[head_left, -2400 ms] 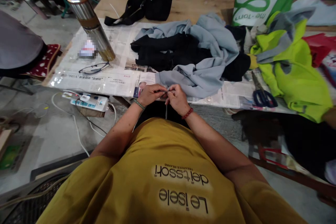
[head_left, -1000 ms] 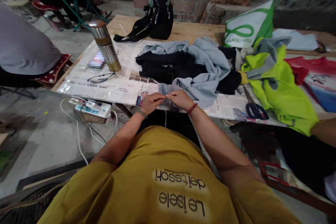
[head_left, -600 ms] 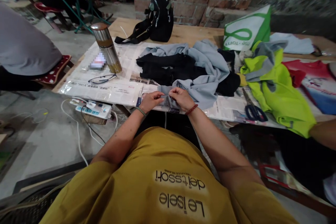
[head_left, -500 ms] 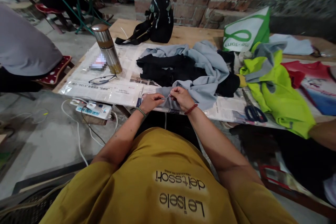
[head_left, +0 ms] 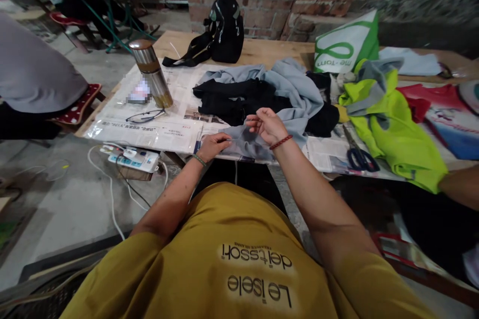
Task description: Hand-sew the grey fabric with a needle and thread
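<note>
My left hand (head_left: 214, 146) is low at the front edge of the table, thumb and fingers pinched on a thin thread-like strand (head_left: 235, 139) that reaches toward the right. Higher and to the right is my right hand (head_left: 266, 125), its thumb and forefinger brought together and its other fingers loosely curled apart. Whatever lies in that pinch is too small to make out. Under and behind both hands spreads a grey garment (head_left: 295, 82), with a black garment (head_left: 232, 95) lying over part of it.
Dark-handled scissors (head_left: 359, 154) and a neon yellow garment (head_left: 389, 129) lie to the right. Left are a steel flask (head_left: 155, 77) and glasses (head_left: 145, 115). A black bag (head_left: 228, 30) and a green-white bag (head_left: 346, 47) stand behind. A power strip (head_left: 132, 158) sits below the table edge.
My right hand has moved up and to the right, away from my left, and its outer fingers have loosened. My left hand has barely shifted and keeps its pinch.
</note>
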Motion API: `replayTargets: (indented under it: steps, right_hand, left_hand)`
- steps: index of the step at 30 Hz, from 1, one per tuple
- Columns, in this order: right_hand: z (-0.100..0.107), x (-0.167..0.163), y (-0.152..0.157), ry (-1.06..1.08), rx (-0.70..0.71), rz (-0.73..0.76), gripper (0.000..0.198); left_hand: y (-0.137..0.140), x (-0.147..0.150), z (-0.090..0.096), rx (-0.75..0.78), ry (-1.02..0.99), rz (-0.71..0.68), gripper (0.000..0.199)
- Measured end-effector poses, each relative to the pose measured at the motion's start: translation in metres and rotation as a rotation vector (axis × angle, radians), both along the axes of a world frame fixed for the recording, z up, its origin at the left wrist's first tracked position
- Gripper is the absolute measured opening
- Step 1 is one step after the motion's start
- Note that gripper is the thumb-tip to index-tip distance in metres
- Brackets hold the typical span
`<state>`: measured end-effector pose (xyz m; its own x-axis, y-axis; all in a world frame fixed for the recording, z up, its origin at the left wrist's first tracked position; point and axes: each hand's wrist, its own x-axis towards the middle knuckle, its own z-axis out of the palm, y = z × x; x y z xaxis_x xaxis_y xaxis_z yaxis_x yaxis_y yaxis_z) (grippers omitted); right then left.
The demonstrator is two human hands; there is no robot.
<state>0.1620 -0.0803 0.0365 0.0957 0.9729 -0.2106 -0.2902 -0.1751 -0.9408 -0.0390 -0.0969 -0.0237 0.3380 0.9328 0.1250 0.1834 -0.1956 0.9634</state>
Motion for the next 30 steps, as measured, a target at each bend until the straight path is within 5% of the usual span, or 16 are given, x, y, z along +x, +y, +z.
replayTargets:
  steps: [11, 18, 22, 25, 30]
  right_hand:
    - [0.025, 0.049, 0.036, -0.105, 0.296, -0.195, 0.018]
    - [0.028, 0.063, 0.037, -0.219, 0.350, -0.194, 0.008]
    - [0.016, 0.048, 0.030, -0.320, 0.327, -0.068, 0.010]
    - [-0.001, 0.028, 0.020, -0.630, 0.316, 0.121, 0.009]
    - [-0.020, 0.007, 0.005, -1.153, 0.563, 0.478, 0.019]
  left_hand:
    - [0.002, 0.000, -0.002, -0.044, -0.022, -0.004, 0.028]
    - [0.003, 0.001, -0.004, -0.032, -0.013, 0.001, 0.026]
    - [0.002, 0.001, -0.003, -0.034, -0.017, -0.017, 0.027]
    - [0.001, 0.001, -0.002, -0.036, -0.019, -0.007, 0.027]
    - [0.000, 0.000, -0.001, -0.046, 0.008, 0.006, 0.029]
